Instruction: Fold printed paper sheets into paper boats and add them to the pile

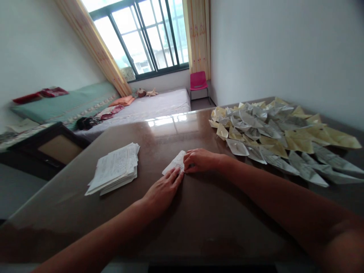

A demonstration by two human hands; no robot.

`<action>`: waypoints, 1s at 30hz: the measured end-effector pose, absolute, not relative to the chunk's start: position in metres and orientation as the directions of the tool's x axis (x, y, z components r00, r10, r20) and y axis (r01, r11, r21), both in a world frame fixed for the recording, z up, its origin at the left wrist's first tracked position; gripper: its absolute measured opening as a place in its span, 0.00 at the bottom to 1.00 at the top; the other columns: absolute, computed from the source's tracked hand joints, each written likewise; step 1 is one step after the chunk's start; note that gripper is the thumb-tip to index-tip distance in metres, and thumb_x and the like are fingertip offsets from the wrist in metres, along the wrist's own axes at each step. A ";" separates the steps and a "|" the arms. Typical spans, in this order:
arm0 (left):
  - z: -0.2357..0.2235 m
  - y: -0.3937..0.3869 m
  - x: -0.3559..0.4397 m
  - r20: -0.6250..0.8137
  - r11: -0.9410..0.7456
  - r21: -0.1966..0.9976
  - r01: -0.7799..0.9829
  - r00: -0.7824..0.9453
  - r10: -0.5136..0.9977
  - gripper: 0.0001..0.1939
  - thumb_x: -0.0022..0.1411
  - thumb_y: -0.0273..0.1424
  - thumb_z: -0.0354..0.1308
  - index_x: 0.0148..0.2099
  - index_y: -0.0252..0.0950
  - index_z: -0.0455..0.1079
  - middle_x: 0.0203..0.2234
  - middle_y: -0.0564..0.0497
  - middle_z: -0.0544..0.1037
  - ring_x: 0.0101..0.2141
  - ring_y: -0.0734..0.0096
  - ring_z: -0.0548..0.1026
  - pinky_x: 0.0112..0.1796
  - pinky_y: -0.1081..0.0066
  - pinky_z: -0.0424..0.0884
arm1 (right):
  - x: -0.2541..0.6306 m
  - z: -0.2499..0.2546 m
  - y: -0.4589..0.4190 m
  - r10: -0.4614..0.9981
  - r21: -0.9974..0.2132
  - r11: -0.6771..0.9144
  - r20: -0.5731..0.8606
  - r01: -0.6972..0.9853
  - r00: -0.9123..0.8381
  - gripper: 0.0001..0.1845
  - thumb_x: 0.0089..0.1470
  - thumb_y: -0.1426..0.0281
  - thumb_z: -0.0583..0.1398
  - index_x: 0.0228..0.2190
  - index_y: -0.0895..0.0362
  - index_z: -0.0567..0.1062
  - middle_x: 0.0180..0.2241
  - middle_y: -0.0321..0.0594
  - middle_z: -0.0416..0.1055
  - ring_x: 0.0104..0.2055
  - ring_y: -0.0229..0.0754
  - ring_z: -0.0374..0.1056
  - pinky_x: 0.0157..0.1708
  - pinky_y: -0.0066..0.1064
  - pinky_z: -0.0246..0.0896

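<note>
Folded paper (pixel 172 164) lies mid-table (pixel 199 227), between near and far edges, long axis running near-left to far-right. I've got right hand (pixel 197 160) curled, pinching its right end; left hand (pixel 162 186) flat against its near side.

The folded paper (pixel 173 163) is white, the table (pixel 218 216) brown, the chair (pixel 198 80) magenta.

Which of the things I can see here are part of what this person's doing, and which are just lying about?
Seemingly part of the work:
- small white paper, touched by the left hand and right hand
- stack of sheets
- folded paper shapes
- table beneath them

Apparently just around:
- pink chair
- bed
- orange cloth
- curtains
</note>
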State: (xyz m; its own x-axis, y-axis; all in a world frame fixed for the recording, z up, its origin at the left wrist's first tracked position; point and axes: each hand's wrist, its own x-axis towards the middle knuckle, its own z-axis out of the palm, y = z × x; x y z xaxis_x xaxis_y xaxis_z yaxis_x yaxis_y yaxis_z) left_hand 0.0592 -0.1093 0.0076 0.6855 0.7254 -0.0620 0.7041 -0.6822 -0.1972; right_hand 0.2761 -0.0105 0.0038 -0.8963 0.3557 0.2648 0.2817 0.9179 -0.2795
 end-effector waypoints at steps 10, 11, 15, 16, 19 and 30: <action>0.000 -0.121 0.072 0.048 -0.566 -0.135 0.813 0.576 0.816 0.26 0.64 0.31 0.45 0.64 0.29 0.58 0.62 0.39 0.60 0.62 0.56 0.57 0.60 0.59 0.58 | 0.280 -0.003 -0.007 0.384 -0.358 0.891 0.264 0.280 -0.885 0.12 0.56 0.63 0.60 0.40 0.52 0.79 0.39 0.39 0.74 0.39 0.39 0.68 0.39 0.28 0.58; -0.001 -0.121 0.073 0.063 -0.556 -0.130 0.821 0.567 0.821 0.26 0.66 0.33 0.44 0.63 0.30 0.59 0.61 0.40 0.61 0.62 0.56 0.58 0.60 0.59 0.58 | 0.281 -0.003 -0.007 0.379 -0.358 0.892 0.263 0.276 -0.887 0.12 0.56 0.63 0.60 0.40 0.52 0.79 0.39 0.39 0.74 0.40 0.39 0.68 0.40 0.28 0.58; -0.003 -0.120 0.069 0.106 -0.550 -0.114 0.827 0.561 0.821 0.26 0.67 0.38 0.44 0.63 0.32 0.59 0.61 0.42 0.63 0.61 0.57 0.59 0.59 0.58 0.60 | 0.282 -0.002 -0.008 0.361 -0.323 0.907 0.260 0.272 -0.896 0.12 0.56 0.63 0.59 0.40 0.52 0.80 0.40 0.39 0.75 0.42 0.41 0.68 0.40 0.28 0.58; -0.003 -0.118 0.066 0.110 -0.554 -0.109 0.825 0.564 0.819 0.26 0.67 0.39 0.44 0.63 0.32 0.59 0.60 0.42 0.64 0.61 0.57 0.60 0.59 0.58 0.60 | 0.282 -0.002 -0.008 0.359 -0.314 0.909 0.262 0.273 -0.896 0.12 0.56 0.63 0.59 0.39 0.52 0.80 0.40 0.40 0.75 0.42 0.41 0.68 0.40 0.28 0.58; 0.001 -0.110 0.058 0.111 -0.542 -0.051 0.839 0.544 0.831 0.23 0.68 0.38 0.42 0.59 0.37 0.65 0.58 0.45 0.68 0.59 0.58 0.62 0.58 0.58 0.61 | 0.279 -0.002 -0.011 0.399 -0.322 0.894 0.263 0.310 -0.878 0.12 0.57 0.62 0.58 0.37 0.52 0.80 0.39 0.40 0.75 0.41 0.41 0.69 0.39 0.28 0.57; 0.013 -0.025 0.056 -0.033 -0.256 0.217 0.942 0.269 0.963 0.29 0.45 0.48 0.64 0.44 0.32 0.71 0.38 0.43 0.76 0.37 0.60 0.74 0.36 0.68 0.68 | 0.273 -0.009 -0.007 0.569 -0.486 0.766 0.207 0.421 -0.796 0.10 0.51 0.63 0.62 0.36 0.50 0.79 0.37 0.34 0.75 0.36 0.37 0.69 0.32 0.24 0.54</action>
